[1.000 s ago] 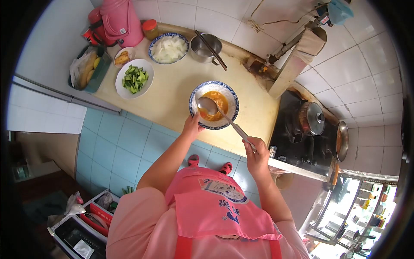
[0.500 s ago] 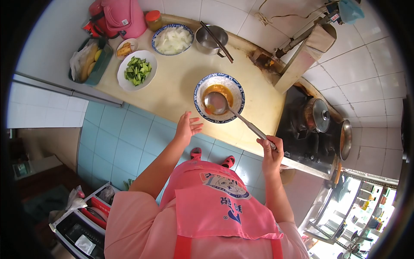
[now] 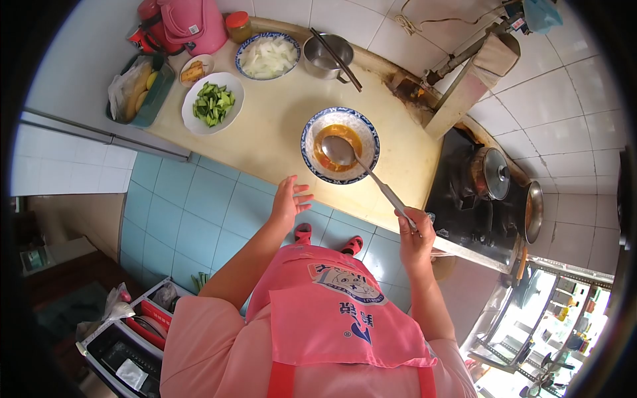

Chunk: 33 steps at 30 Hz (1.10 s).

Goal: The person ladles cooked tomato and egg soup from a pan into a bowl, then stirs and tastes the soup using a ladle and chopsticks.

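My right hand (image 3: 417,237) is closed around the handle of a metal ladle (image 3: 387,192). The ladle's round head rests in the orange-brown liquid (image 3: 348,136) inside a blue-and-white patterned bowl (image 3: 310,161). This bowl stands on the cream counter near its front edge. Empty and with fingers apart, my left hand (image 3: 289,199) hovers just in front of the counter edge, to the lower left of the bowl and not touching it.
Behind the bowl are a metal pot (image 3: 320,63) with chopsticks (image 3: 337,58) across it, a plate of sliced white vegetable (image 3: 269,58) and a plate of chopped green vegetable (image 3: 213,104). A teal basket (image 3: 156,99) stands left. On the right is a stove (image 3: 458,199) with a lidded pot (image 3: 494,174).
The ladle's head has shifted slightly within the bowl, and my right hand has turned a little on the handle. My left hand stays almost in place, open.
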Motion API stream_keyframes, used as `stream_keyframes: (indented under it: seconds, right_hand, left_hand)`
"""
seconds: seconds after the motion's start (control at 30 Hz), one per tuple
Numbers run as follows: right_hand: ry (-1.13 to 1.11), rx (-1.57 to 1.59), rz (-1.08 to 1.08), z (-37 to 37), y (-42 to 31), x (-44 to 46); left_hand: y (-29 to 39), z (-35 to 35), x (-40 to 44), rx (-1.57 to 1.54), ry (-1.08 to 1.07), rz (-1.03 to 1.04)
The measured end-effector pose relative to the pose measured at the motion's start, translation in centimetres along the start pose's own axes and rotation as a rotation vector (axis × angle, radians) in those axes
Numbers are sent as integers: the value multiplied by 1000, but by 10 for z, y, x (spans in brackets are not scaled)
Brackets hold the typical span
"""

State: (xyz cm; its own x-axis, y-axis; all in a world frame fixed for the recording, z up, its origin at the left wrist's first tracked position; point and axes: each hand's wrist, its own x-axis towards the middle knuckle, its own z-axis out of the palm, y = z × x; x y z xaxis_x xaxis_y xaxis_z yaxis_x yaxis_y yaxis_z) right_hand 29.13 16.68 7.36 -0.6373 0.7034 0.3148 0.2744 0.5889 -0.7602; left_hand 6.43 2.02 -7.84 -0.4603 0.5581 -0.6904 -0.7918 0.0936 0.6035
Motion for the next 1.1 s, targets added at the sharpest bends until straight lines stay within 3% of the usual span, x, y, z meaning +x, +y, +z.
stream_keyframes:
  seconds: [0.33,0.73,0.8,1.1]
  right_hand:
    - [43,-90,35,9,7,2]
    - [94,207,237,20,22,3]
    - [140,432,330,20,25,3]
    - [92,401,312,17,12,5]
  left_hand:
    - [-4,-6,-5,0,-7,4]
    - [-7,-8,-6,16,-9,3]
    - [-8,-10,-5,19,-16,9]
    - [-7,-6,-5,13,-8,-3]
